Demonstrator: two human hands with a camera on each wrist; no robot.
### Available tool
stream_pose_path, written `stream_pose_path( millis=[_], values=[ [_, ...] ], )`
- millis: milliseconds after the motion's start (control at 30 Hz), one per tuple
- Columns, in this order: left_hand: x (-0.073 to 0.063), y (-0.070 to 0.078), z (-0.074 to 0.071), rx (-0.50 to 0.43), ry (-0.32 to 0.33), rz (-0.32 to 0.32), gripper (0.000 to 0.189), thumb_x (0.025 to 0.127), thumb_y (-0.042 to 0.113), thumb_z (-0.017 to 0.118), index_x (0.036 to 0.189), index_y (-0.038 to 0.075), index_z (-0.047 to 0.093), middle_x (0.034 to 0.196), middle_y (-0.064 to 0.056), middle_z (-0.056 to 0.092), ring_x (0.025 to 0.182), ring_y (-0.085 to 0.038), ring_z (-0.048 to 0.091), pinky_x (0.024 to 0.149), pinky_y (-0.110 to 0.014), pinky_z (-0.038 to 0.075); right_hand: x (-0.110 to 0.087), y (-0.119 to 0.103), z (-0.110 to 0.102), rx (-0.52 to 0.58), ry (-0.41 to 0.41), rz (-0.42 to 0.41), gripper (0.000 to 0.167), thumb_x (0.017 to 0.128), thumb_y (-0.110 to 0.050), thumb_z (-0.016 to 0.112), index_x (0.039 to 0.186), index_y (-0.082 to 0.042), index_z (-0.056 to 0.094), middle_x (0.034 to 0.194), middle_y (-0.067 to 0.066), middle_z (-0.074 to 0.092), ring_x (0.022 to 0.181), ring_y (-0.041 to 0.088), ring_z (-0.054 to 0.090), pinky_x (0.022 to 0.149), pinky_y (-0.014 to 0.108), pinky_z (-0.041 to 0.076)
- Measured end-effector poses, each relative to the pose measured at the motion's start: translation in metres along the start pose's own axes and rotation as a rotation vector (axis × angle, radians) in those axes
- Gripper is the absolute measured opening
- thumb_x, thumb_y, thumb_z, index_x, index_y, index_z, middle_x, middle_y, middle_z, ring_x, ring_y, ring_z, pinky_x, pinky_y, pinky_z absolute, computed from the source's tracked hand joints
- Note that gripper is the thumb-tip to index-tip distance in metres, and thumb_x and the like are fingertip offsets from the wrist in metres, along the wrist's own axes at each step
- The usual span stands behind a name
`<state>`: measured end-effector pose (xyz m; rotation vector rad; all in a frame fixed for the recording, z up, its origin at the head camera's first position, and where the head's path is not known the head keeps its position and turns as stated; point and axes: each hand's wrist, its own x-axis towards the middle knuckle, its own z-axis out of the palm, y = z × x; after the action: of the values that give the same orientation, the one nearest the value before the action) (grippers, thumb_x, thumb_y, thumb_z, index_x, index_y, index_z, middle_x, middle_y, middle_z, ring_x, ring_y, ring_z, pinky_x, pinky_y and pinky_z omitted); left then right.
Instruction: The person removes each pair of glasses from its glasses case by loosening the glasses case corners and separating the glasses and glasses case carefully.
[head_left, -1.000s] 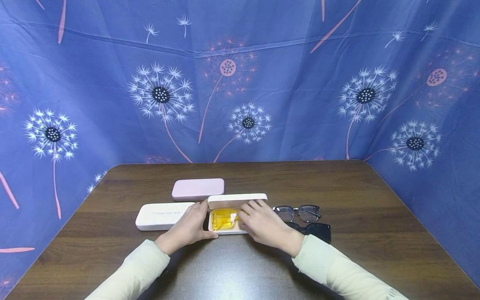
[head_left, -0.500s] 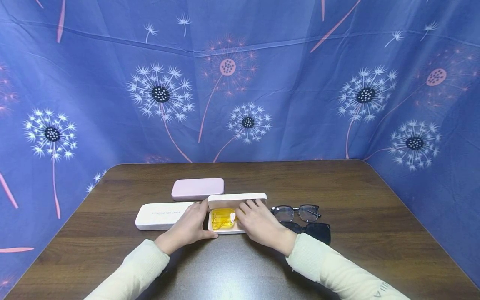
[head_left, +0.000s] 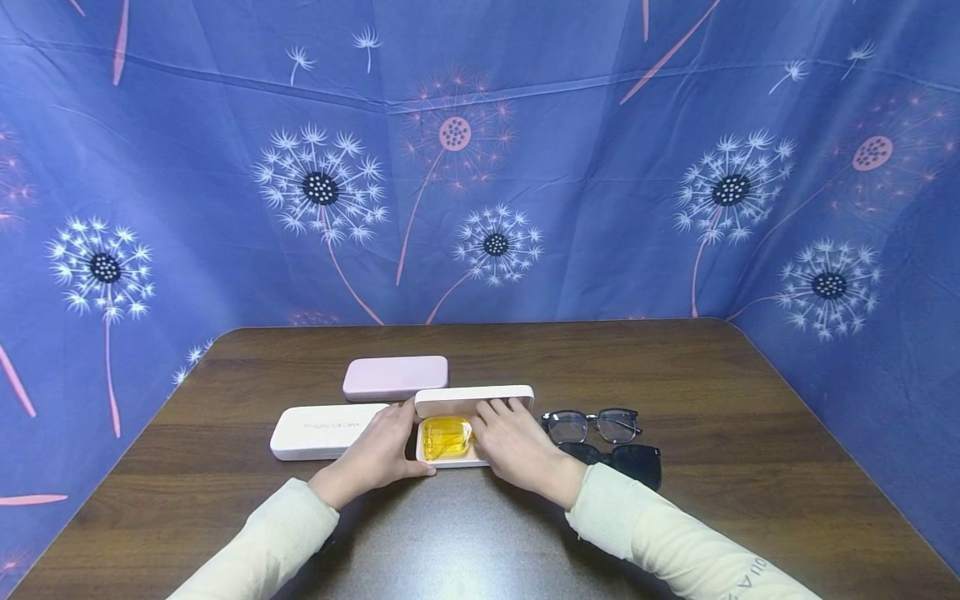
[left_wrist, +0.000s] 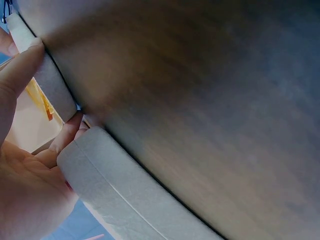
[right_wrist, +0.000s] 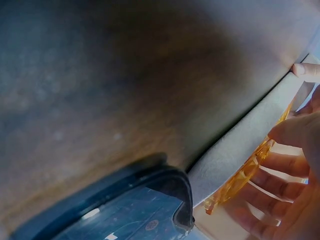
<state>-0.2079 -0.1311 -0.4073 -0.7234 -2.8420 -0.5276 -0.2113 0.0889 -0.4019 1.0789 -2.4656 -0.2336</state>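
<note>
A white glasses case [head_left: 457, 403] stands with its lid raised in the middle of the table. My left hand [head_left: 375, 454] grips its left end, thumb on the front wall [left_wrist: 57, 87] and fingers behind. Inside the case lie yellow-tinted glasses [head_left: 446, 438], lens side to the left. Over the right half of the case is my right hand [head_left: 517, 446], its thumb and curled fingers around the yellow frame [right_wrist: 240, 177] in the right wrist view. That hand hides the right part of the glasses.
A closed white case [head_left: 322, 433] lies left of the opened one, partly behind my left hand. Farther back is a pink case [head_left: 396, 377]. On the right are black-rimmed eyeglasses [head_left: 592, 427] and dark sunglasses [head_left: 637, 464], close to my right wrist.
My right hand has shifted slightly left and deeper over the case, showing more of the sunglasses. The left hand and the case have stayed in place.
</note>
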Motion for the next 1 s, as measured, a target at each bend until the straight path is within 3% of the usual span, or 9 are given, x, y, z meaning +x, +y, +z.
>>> stream_pose_path(
  millis=[533, 1000],
  values=[
    [-0.0005, -0.0010, 0.0003, -0.007, 0.000, 0.005, 0.091, 0.051, 0.039, 0.087, 0.122, 0.002, 0.043, 0.100, -0.005, 0.062, 0.100, -0.026, 0.057, 0.093, -0.042, 0.041, 0.0021, -0.0017, -0.0011, 0.026, 0.015, 0.021, 0.025, 0.077, -0.034, 0.067, 0.089, -0.013, 0.059, 0.086, 0.001, 0.059, 0.075, 0.019, 0.055, 0.065, 0.031, 0.043],
    [-0.0004, -0.0003, -0.0011, -0.013, -0.018, -0.016, 0.091, 0.051, 0.040, 0.087, 0.121, 0.001, 0.044, 0.093, -0.003, 0.061, 0.090, -0.020, 0.055, 0.088, -0.039, 0.042, 0.0035, -0.0036, -0.0057, 0.030, 0.003, 0.038, 0.026, 0.076, -0.034, 0.068, 0.089, -0.013, 0.059, 0.084, 0.000, 0.062, 0.075, 0.020, 0.059, 0.065, 0.031, 0.045]
  ],
)
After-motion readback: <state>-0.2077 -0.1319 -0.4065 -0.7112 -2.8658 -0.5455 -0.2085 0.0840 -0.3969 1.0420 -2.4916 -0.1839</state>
